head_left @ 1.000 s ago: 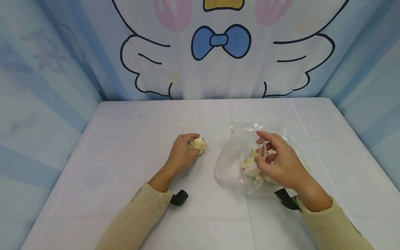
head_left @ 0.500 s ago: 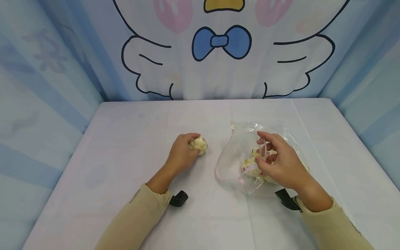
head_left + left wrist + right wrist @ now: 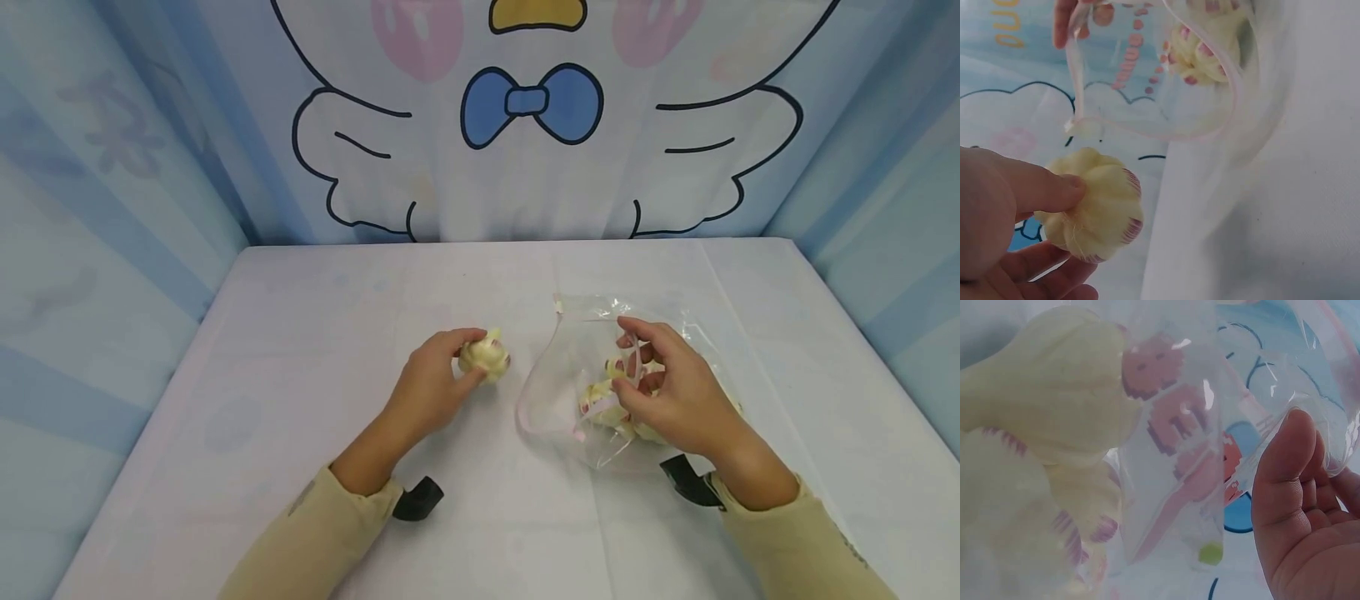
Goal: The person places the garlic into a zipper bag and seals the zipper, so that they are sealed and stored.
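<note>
A cream garlic bulb (image 3: 486,357) with purple streaks is pinched between the thumb and fingers of my left hand (image 3: 429,382). In the left wrist view the garlic bulb (image 3: 1094,206) is close in front of the bag's mouth. My right hand (image 3: 678,387) grips the rim of a clear zip bag (image 3: 551,375) with pink edging. The bag's mouth gapes towards the left hand. Inside lie several more garlic bulbs (image 3: 600,398), partly hidden behind the right hand. In the right wrist view, the thumb (image 3: 1285,456) presses on the plastic, and bagged garlic bulbs (image 3: 1054,394) fill the left side.
A white cloth covers the table (image 3: 315,333). Behind it hangs a printed curtain (image 3: 525,183) with a blue bow tie, and blue curtains flank both sides. Black wrist camera mounts (image 3: 418,500) stick out from the beige sleeves.
My left hand has shifted slightly right and nearer the bag, with the garlic bulb in its fingers. The right hand and the bag have stayed in place.
</note>
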Motion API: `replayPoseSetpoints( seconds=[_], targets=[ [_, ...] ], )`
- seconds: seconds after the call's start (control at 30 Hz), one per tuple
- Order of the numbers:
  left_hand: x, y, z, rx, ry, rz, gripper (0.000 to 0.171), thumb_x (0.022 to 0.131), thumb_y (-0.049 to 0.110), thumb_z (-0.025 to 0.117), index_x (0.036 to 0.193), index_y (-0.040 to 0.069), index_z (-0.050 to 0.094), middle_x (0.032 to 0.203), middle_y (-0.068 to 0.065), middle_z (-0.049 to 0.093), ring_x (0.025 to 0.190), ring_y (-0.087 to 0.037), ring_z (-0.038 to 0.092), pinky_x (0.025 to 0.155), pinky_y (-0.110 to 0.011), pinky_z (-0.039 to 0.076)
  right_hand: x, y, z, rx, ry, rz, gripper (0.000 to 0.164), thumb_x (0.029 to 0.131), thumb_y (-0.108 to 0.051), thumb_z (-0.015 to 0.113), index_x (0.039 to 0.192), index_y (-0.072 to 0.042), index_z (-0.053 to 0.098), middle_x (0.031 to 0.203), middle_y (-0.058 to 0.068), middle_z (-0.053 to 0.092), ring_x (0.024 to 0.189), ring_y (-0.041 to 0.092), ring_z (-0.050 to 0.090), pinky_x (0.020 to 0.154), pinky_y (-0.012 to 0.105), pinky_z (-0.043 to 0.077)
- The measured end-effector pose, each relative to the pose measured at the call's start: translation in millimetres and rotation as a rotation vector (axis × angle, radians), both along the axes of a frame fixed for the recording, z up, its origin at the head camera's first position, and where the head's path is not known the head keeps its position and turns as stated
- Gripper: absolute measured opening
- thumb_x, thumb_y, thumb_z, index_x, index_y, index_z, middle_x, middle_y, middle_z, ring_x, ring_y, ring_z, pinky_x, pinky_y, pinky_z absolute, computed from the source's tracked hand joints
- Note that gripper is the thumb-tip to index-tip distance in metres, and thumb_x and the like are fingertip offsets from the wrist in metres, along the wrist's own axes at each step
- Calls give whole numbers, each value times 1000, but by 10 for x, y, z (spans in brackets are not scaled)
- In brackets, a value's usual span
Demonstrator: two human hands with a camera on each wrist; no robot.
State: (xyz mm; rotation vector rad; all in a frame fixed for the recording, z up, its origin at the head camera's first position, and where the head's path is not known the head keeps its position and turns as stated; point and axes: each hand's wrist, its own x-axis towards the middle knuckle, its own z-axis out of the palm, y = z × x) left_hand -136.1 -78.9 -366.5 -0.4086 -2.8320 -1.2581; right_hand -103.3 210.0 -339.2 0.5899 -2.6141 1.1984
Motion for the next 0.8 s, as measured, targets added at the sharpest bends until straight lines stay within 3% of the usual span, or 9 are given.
replayPoseSetpoints(
  seconds=[0.27,0.4,0.6,0.8],
  targets=[
    [174,28,152,-1,100,-146,48,87,9,79,132,6,62,130,-8,62,116,-22,58,95,-40,49,4,3,-3,1,12,1,63,82,5,74,140,3,48,115,12,58,87,14,47,69,13,48],
    [212,42,199,17,131,-254,47,88,8,77,133,6,61,133,-7,60,121,-22,56,93,-40,51,3,6,-7,-2,13,4,63,82,5,74,140,4,48,115,12,58,87,14,47,68,13,48],
    [215,107,205,29,137,-414,47,91,5,73,136,6,59,138,-9,58,127,-23,54,96,-37,50,-9,1,-12,-1,21,6,64,81,6,73,140,4,49,115,12,58,88,13,48,68,14,49],
    [170,196,167,27,105,-458,47,91,4,73,136,6,58,137,-9,57,125,-22,54,95,-34,50,-16,4,-11,-3,25,8,63,81,7,73,139,4,49,114,12,58,87,13,49,68,14,50]
  ],
)
